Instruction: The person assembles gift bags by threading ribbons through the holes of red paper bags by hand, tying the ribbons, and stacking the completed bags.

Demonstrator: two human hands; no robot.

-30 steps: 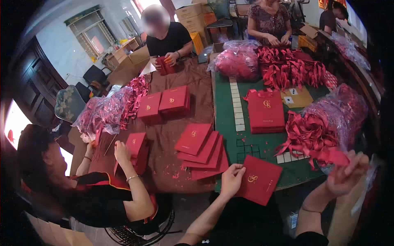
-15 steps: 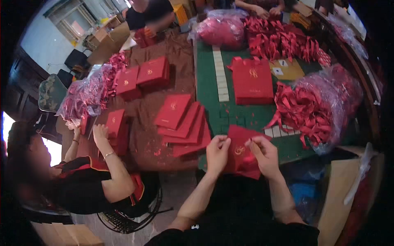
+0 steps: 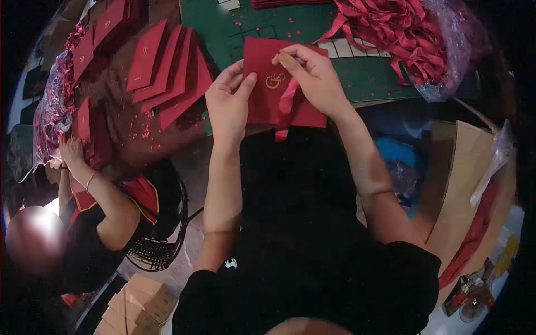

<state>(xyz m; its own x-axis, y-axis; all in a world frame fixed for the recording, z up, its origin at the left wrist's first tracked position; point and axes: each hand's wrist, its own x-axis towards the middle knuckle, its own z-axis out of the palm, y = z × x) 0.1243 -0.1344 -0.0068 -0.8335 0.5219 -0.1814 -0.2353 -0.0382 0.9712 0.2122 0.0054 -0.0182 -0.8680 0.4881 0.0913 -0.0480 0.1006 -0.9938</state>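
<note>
A flat red paper bag (image 3: 259, 109) with a gold emblem is held up in front of my body. My left hand (image 3: 229, 103) grips its left edge, thumb on the front and fingers behind. At the bag's upper part, my right hand (image 3: 315, 81) pinches a red ribbon (image 3: 286, 106), which hangs down over the front past the bottom edge. A tan covering wraps a digit of that hand. The exact spot where the ribbon meets the bag is hidden by my fingers.
Fanned red bags (image 3: 167, 72) lie on the brown cloth to the left. A ribbon heap (image 3: 391, 33) in clear plastic sits on the green tabletop (image 3: 262, 25). A co-worker's hand (image 3: 71, 152) is at far left. Cardboard boxes (image 3: 137, 301) and cardboard sheets (image 3: 469, 167) stand below.
The view has tilted downward. The bag has turned more upright toward me, and the ribbon now hangs visibly down its front. Both hands still hold on.
</note>
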